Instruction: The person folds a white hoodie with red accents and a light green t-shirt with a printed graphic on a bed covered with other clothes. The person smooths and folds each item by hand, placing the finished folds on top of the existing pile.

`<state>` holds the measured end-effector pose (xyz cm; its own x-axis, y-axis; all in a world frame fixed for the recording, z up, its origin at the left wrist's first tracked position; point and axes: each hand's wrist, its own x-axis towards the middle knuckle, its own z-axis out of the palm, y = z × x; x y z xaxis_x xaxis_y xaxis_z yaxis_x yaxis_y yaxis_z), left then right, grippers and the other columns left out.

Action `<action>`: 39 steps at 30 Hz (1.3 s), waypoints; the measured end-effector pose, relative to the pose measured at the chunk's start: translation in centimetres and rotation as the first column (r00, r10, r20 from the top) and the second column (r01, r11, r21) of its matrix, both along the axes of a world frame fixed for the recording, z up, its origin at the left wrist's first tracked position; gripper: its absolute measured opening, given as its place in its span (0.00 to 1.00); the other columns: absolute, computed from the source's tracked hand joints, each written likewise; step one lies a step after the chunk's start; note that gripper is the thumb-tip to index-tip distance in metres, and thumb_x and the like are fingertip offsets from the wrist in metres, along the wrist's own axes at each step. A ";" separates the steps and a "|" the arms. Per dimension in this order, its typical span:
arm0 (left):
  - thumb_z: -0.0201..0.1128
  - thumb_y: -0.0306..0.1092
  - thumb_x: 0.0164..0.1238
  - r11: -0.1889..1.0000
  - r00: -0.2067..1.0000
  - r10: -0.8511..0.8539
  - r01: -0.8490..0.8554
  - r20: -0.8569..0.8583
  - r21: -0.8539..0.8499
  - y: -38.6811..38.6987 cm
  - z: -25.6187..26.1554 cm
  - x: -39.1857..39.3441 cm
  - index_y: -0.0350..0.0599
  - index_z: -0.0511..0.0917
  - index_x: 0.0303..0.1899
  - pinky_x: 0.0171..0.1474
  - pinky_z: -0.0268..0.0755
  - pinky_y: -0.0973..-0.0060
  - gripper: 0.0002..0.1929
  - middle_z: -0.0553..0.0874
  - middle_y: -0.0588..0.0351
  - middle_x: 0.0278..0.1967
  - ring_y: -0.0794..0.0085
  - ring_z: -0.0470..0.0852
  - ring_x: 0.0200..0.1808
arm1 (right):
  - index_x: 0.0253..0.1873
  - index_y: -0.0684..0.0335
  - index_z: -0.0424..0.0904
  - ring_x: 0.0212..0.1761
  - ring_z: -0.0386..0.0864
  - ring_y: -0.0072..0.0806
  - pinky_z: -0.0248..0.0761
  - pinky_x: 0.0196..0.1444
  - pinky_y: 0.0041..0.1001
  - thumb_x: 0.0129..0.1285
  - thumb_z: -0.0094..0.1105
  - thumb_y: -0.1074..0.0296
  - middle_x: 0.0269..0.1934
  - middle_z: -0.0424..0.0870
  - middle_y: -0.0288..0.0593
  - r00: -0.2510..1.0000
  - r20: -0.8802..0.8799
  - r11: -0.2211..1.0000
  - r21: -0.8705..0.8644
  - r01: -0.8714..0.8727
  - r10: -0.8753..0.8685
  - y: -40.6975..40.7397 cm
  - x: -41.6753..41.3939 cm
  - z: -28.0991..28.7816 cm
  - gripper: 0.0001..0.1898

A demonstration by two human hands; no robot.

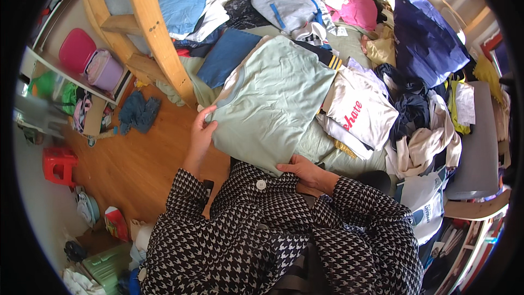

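A pale green cloth garment (270,94) is spread out in front of me, its far part lying on the bed among other clothes. My left hand (203,125) pinches its left edge, thumb on top. At its near right corner my right hand (305,170) grips the hem between thumb and fingers. A grey-blue band runs along the garment's upper left edge. Beyond it lies a folded blue cloth (229,55). Just right of it rests a stack topped by a folded white T-shirt (360,108) with red lettering.
Clothes heap the bed, among them a grey hooded jacket (282,2), a pink garment (356,10) and a navy bag (428,41). A wooden ladder (157,28) stands at the left. Blue jeans fabric (138,111) and a red plastic stool (59,166) are on the wooden floor.
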<state>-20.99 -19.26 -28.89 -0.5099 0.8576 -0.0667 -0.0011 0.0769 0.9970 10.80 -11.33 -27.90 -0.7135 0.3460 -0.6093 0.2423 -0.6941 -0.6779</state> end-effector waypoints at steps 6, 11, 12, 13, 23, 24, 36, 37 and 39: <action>0.57 0.19 0.66 0.996 0.977 -0.087 0.083 0.194 0.030 3.3 4.4 -0.4 0.35 0.82 0.54 0.48 0.76 0.78 0.16 0.86 0.56 0.44 0.77 0.83 0.43 | 0.62 0.67 0.63 0.43 0.81 0.27 0.76 0.42 0.25 0.67 0.65 0.71 0.47 0.82 0.50 0.956 0.231 0.960 0.255 0.118 -0.180 0.5 0.6 4.1 0.24; 0.62 0.25 0.69 0.985 0.935 -0.169 0.152 0.313 0.078 11.3 7.7 -0.8 0.35 0.83 0.52 0.51 0.77 0.77 0.12 0.87 0.54 0.46 0.73 0.84 0.48 | 0.58 0.63 0.73 0.36 0.82 0.25 0.77 0.39 0.23 0.74 0.56 0.69 0.41 0.84 0.43 0.942 -0.147 0.945 0.078 0.316 -0.303 6.0 2.2 7.3 0.12; 0.62 0.26 0.69 0.987 0.931 -0.159 0.152 0.328 0.047 13.8 7.9 -0.8 0.35 0.83 0.51 0.50 0.78 0.77 0.12 0.87 0.54 0.45 0.72 0.85 0.47 | 0.56 0.62 0.75 0.36 0.82 0.24 0.77 0.41 0.24 0.76 0.53 0.68 0.40 0.84 0.41 0.916 -0.160 0.926 0.022 0.376 -0.368 7.7 2.2 7.3 0.10; 0.62 0.26 0.70 0.980 0.921 -0.197 0.179 0.335 0.086 16.4 8.0 -0.8 0.35 0.83 0.50 0.50 0.78 0.76 0.11 0.87 0.53 0.45 0.71 0.85 0.46 | 0.54 0.62 0.77 0.36 0.82 0.23 0.78 0.42 0.24 0.78 0.49 0.67 0.39 0.84 0.38 0.885 -0.247 0.917 -0.036 0.398 -0.394 9.6 2.4 7.4 0.09; 0.71 0.37 0.63 0.984 0.948 0.021 -0.076 -0.319 -0.162 29.0 2.0 3.3 0.34 0.56 0.74 0.60 0.74 0.65 0.43 0.77 0.42 0.58 0.60 0.81 0.57 | 0.67 0.71 0.58 0.44 0.84 0.38 0.79 0.45 0.32 0.75 0.51 0.61 0.43 0.84 0.53 0.709 0.049 0.659 0.420 0.624 -0.703 20.7 0.3 2.5 0.25; 0.67 0.34 0.65 0.992 0.888 0.031 -0.085 -0.460 -0.098 28.4 1.6 4.1 0.33 0.60 0.71 0.60 0.74 0.63 0.37 0.75 0.39 0.61 0.54 0.79 0.59 | 0.69 0.72 0.57 0.39 0.83 0.33 0.78 0.40 0.32 0.70 0.57 0.66 0.40 0.83 0.49 0.681 0.104 0.567 0.653 0.503 -0.724 20.5 -0.4 1.8 0.28; 0.55 0.52 0.73 0.906 -0.029 -0.208 0.371 -0.978 -0.204 25.9 -1.8 7.3 0.50 0.71 0.70 0.79 0.42 0.53 0.29 0.66 0.57 0.75 0.68 0.61 0.77 | 0.75 0.53 0.64 0.81 0.53 0.39 0.41 0.80 0.52 0.71 0.49 0.46 0.77 0.61 0.41 0.808 0.342 -0.335 0.780 -0.529 -0.481 21.7 -4.9 -3.3 0.32; 0.54 0.53 0.73 0.922 0.002 -0.166 0.356 -0.986 -0.154 26.2 -1.9 6.4 0.51 0.69 0.71 0.79 0.42 0.52 0.30 0.66 0.58 0.75 0.68 0.60 0.77 | 0.75 0.54 0.64 0.81 0.53 0.40 0.40 0.79 0.53 0.71 0.49 0.46 0.78 0.60 0.41 0.790 0.354 -0.332 0.765 -0.552 -0.500 21.6 -4.5 -3.6 0.32; 0.52 0.54 0.75 0.947 0.019 -0.215 0.247 -0.977 -0.203 26.6 -1.6 3.6 0.53 0.66 0.73 0.79 0.42 0.52 0.30 0.65 0.57 0.76 0.65 0.60 0.77 | 0.76 0.51 0.64 0.81 0.51 0.46 0.38 0.80 0.54 0.71 0.50 0.44 0.78 0.58 0.44 0.781 0.356 -0.300 0.778 -0.552 -0.513 21.6 -4.3 -4.0 0.33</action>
<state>-17.37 7.35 -30.52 0.1377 0.9378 0.3188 0.9849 -0.1638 0.0562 6.51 10.31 -31.86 -0.5705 0.7519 0.3306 0.7701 0.6295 -0.1029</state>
